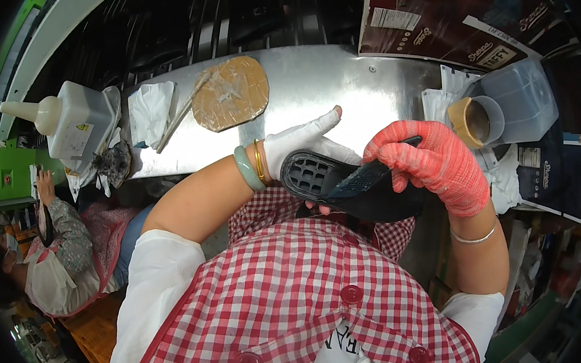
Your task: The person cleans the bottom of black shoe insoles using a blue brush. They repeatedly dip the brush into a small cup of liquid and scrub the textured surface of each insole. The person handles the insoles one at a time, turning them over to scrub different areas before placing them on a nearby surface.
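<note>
Shiny metal surface (pixel 320 80) beyond the fingers; black rubber gridded sole (pixel 385 205) runs sideways from white-gloved left hand (pixel 308 141) cradling it to below red-gloved right hand (pixel 430 166), fingers pinching dark textured flap (pixel 362 181).

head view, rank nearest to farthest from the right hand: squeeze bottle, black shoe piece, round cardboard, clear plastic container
1. Black shoe piece: touched by the right hand
2. Clear plastic container: to the hand's right
3. Round cardboard: left, on the metal table
4. Squeeze bottle: far left
</note>
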